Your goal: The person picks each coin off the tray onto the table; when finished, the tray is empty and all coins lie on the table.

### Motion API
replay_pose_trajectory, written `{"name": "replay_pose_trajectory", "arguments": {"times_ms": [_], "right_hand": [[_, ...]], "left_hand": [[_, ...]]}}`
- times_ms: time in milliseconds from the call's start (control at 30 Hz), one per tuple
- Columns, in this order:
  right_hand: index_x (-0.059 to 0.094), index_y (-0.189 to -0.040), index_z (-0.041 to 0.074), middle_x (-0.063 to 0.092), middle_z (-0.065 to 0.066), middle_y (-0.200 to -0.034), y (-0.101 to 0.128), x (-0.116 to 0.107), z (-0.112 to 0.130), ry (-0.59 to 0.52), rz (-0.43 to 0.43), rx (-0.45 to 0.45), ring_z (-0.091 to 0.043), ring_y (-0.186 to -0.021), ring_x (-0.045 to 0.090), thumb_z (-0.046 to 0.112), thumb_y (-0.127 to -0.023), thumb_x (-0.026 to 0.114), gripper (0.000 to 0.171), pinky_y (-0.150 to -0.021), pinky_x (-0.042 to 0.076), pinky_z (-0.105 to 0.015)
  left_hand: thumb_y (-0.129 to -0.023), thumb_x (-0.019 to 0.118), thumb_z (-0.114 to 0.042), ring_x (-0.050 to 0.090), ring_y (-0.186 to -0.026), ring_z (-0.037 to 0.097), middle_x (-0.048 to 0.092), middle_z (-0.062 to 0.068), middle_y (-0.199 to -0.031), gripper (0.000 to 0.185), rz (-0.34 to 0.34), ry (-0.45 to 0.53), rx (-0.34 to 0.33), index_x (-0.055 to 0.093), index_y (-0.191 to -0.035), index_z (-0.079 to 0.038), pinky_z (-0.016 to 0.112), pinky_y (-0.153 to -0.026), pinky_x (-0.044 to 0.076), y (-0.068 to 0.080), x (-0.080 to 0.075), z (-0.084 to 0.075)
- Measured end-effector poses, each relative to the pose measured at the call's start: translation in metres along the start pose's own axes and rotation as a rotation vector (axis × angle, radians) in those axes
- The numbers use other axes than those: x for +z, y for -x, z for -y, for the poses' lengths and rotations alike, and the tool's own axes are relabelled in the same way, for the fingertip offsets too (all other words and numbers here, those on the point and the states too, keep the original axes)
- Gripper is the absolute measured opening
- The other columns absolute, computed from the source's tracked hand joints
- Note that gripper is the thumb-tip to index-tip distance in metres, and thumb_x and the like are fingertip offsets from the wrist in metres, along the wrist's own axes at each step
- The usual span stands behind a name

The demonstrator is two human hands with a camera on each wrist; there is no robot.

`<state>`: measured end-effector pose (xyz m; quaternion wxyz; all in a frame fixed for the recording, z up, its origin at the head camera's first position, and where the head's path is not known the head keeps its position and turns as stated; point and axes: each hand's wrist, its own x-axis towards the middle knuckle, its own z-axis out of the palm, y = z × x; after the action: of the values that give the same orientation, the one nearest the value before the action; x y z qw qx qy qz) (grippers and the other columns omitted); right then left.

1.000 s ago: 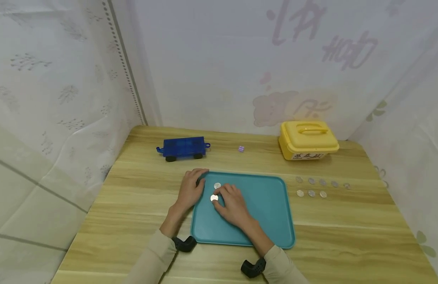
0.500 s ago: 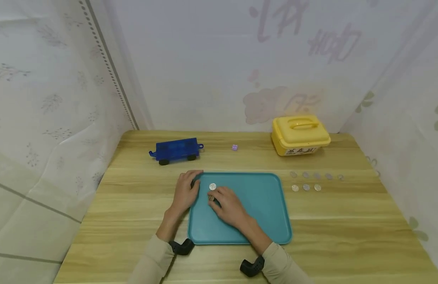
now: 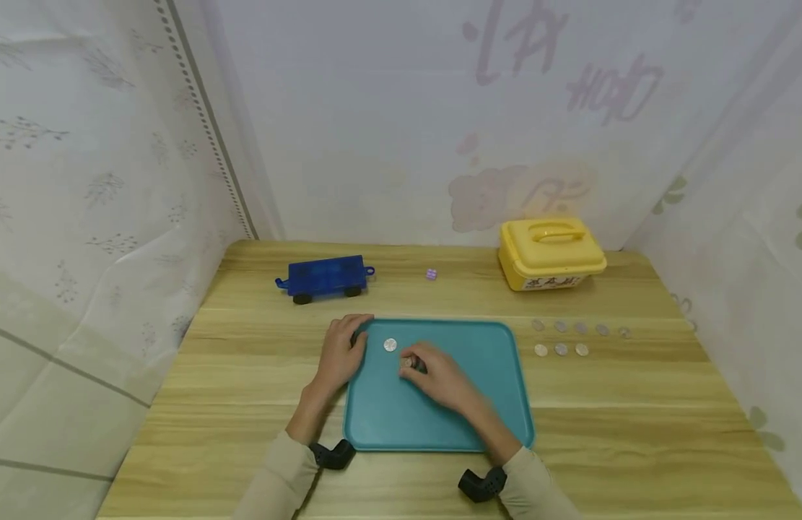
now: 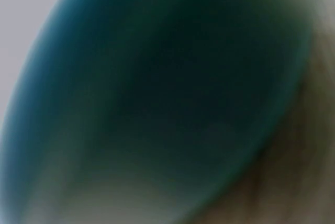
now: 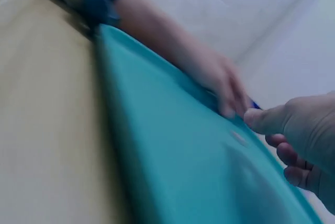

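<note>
A teal tray (image 3: 439, 419) lies on the table. My left hand (image 3: 338, 352) rests on its upper left edge, fingers lying toward the far corner and thumb just inside the rim. Between the thumb and fingertips of my right hand (image 3: 439, 375) is a coin (image 3: 407, 362), pinched above the tray's middle. One silvery coin (image 3: 390, 344) lies flat on the tray, between the two hands. In the right wrist view, the thumb and curled fingers of the right hand (image 5: 306, 135) show over the tray, the pinched coin hidden. Blur fills the left wrist view.
Right of the tray, several coins (image 3: 560, 349) lie in two rows. Behind them stands a yellow lidded box (image 3: 553, 253) with a handle. A blue toy wagon (image 3: 326, 276) and a small purple block (image 3: 431, 274) sit toward the table's back edge.
My right hand pinches the lower coin, lifts it from the tray and carries it slightly right. The left hand stays at the tray's edge, and the head view has shifted a little.
</note>
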<state>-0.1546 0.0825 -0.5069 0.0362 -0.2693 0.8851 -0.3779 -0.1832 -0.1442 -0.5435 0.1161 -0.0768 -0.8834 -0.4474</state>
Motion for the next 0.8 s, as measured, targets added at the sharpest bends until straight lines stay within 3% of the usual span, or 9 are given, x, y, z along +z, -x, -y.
{"name": "replay_pose_trajectory", "arguments": {"times_ms": [167, 333, 500, 600, 800], "right_hand": [[0.069, -0.113, 0.003, 0.062, 0.0, -0.093, 0.013, -0.035, -0.024, -0.011, -0.145, -0.042, -0.011, -0.083, 0.054, 0.018, -0.091, 0.073, 0.027, -0.073, 0.049, -0.028], [0.069, -0.114, 0.006, 0.057, 0.003, -0.092, 0.033, -0.059, -0.052, 0.02, -0.214, 0.005, -0.008, -0.081, 0.049, 0.019, -0.09, 0.074, 0.028, -0.071, 0.047, -0.027], [0.07, -0.112, 0.004, 0.06, 0.001, -0.088, 0.059, -0.081, -0.081, 0.097, -0.359, 0.05, -0.006, -0.076, 0.05, 0.012, -0.085, 0.078, 0.029, -0.066, 0.047, -0.023], [0.071, -0.112, 0.003, 0.063, -0.002, -0.085, 0.079, -0.099, -0.101, 0.106, -0.429, 0.137, -0.005, -0.073, 0.051, 0.01, -0.086, 0.077, 0.027, -0.064, 0.046, -0.02], [0.069, -0.118, 0.004, 0.067, -0.01, -0.093, 0.121, -0.138, -0.141, 0.177, -0.525, 0.422, 0.003, -0.076, 0.05, 0.029, -0.095, 0.068, 0.034, -0.066, 0.044, -0.014]], "left_hand": [[-0.096, 0.059, -0.004, 0.054, -0.102, 0.03, 0.066, 0.011, -0.128, 0.034, 0.006, -0.009, -0.005, 0.067, -0.128, -0.01, 0.043, -0.09, 0.042, 0.0, 0.0, 0.002], [-0.095, 0.06, -0.004, 0.054, -0.103, 0.03, 0.066, 0.011, -0.128, 0.034, 0.006, -0.018, -0.003, 0.067, -0.128, -0.01, 0.044, -0.09, 0.043, 0.001, -0.001, 0.001], [-0.095, 0.06, -0.003, 0.054, -0.105, 0.031, 0.066, 0.012, -0.128, 0.035, 0.013, -0.015, 0.0, 0.067, -0.129, -0.009, 0.045, -0.091, 0.043, 0.002, -0.001, -0.001], [-0.096, 0.059, -0.004, 0.054, -0.105, 0.031, 0.066, 0.011, -0.129, 0.035, 0.013, -0.012, -0.008, 0.067, -0.129, -0.01, 0.045, -0.092, 0.043, 0.002, 0.0, -0.001], [-0.097, 0.058, -0.005, 0.054, -0.105, 0.031, 0.066, 0.011, -0.129, 0.034, 0.01, -0.01, -0.015, 0.067, -0.129, -0.01, 0.045, -0.092, 0.043, 0.001, 0.0, -0.001]]}}
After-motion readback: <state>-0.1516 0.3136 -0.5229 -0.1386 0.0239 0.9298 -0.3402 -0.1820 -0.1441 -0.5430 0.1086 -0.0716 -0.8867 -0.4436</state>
